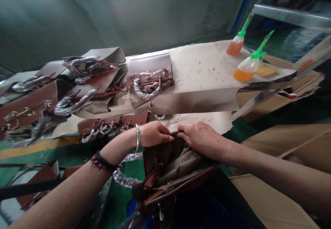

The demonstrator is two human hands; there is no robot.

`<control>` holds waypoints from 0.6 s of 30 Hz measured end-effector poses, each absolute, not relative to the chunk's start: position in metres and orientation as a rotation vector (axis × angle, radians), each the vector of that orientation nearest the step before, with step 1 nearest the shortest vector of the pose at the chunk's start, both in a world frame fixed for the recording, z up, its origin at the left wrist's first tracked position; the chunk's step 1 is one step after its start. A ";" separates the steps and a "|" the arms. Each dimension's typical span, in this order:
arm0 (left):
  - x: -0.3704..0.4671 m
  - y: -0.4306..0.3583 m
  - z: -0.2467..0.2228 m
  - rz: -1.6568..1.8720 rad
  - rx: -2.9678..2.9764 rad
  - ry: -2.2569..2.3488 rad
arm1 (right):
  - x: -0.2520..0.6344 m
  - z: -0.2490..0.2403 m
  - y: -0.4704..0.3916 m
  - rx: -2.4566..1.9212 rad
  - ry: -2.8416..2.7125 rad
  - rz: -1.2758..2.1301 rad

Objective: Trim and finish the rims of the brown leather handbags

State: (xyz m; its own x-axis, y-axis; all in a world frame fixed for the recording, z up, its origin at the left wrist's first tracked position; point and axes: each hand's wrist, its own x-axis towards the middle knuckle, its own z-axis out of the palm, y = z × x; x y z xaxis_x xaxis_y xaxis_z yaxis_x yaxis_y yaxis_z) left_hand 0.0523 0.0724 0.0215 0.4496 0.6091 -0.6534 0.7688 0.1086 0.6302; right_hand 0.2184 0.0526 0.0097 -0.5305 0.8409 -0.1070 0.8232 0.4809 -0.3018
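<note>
A brown handbag hangs open in front of me, its beige-grey lining showing inside. My left hand pinches the far rim of its mouth between thumb and fingers. Close beside it, my right hand grips the same rim. The bag's plastic-wrapped handle sticks out to the left, and a metal fitting dangles at the near side. The underside of the bag is in shadow.
A paper-covered shelf holds several brown handbags with wrapped handles, plus two green-spouted bottles of orange liquid. More handbags lie on a lower shelf. Cardboard lies at right; a metal frame rises there.
</note>
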 end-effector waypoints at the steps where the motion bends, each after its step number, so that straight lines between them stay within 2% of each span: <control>1: 0.053 0.075 0.022 -0.217 1.588 1.233 | 0.218 0.010 0.053 -1.497 -2.656 0.500; 9: 0.059 0.087 0.019 -0.253 1.694 1.022 | 0.219 0.008 0.056 -1.473 -2.620 0.598; 12: 0.066 0.089 0.016 -0.345 1.810 1.126 | 0.221 0.005 0.054 -1.500 -2.611 0.593; 18: 0.069 0.081 0.010 -0.242 1.965 1.253 | 0.227 0.003 0.045 -1.627 -2.510 0.516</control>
State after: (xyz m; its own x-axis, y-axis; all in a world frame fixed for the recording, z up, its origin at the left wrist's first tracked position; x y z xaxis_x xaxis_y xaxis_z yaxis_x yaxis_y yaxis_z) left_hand 0.0686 0.0807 0.0100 0.4960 0.6875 -0.5303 0.8357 -0.2121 0.5066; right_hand 0.2266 0.0452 0.0027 -0.4217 0.9018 -0.0940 0.8658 0.3698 -0.3370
